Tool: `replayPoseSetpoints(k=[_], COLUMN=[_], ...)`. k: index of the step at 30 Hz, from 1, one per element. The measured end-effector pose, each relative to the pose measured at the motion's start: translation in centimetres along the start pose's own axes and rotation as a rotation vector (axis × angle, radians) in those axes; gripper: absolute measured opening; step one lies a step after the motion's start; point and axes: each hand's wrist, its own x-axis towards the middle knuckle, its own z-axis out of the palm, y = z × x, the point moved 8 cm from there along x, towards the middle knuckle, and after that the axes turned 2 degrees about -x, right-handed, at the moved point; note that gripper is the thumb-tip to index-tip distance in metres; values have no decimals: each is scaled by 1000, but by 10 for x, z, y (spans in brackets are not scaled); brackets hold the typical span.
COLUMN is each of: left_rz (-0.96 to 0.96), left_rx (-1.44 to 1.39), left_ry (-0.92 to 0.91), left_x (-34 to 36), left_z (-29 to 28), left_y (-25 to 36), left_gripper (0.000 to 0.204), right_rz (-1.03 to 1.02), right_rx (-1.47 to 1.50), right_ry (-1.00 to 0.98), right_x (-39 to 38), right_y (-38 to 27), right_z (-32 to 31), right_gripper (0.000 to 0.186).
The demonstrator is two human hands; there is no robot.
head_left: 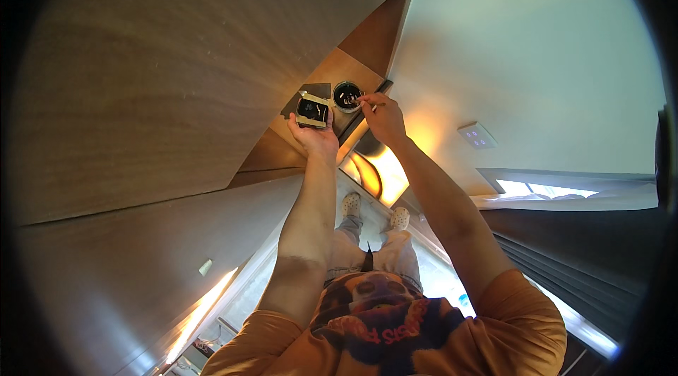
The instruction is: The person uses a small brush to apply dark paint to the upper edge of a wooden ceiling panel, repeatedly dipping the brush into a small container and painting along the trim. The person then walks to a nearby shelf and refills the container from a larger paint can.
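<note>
My left hand [316, 138] is closed around a small squarish box [312, 112] with a pale gold rim and a dark inside. A thin light mark shows within it. Just to the right, a round dish [336, 104] with a dark inside holds a few small shiny pieces too small to name. My right hand [385, 119] reaches to the dish's right side, thumb and forefinger pinched together at its rim. Whatever lies between those fingertips is too small to make out. Under the box and beside the dish lies a dark flat sheet [291, 104].
Both vessels are at a wooden shelf [346, 65] in a corner. A large wooden panel [155, 72] rises on the left, a pale wall [522, 58] with a switch plate [477, 135] on the right. A glowing lamp [386, 172] sits below the shelf.
</note>
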Motion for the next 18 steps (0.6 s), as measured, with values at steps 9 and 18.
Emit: replayPoseSetpoints(k=[9, 18], left_rz=[23, 33], left_rx=[15, 40], left_ry=[-6, -50], left_x=[14, 21], left_z=[-1, 17], left_y=[-8, -18], left_gripper=[43, 39], right_rz=[50, 312], right_rx=[71, 621], right_ry=[30, 107], right_x=[1, -2], right_y=[-1, 12], right_z=[-2, -24], right_gripper=[22, 20])
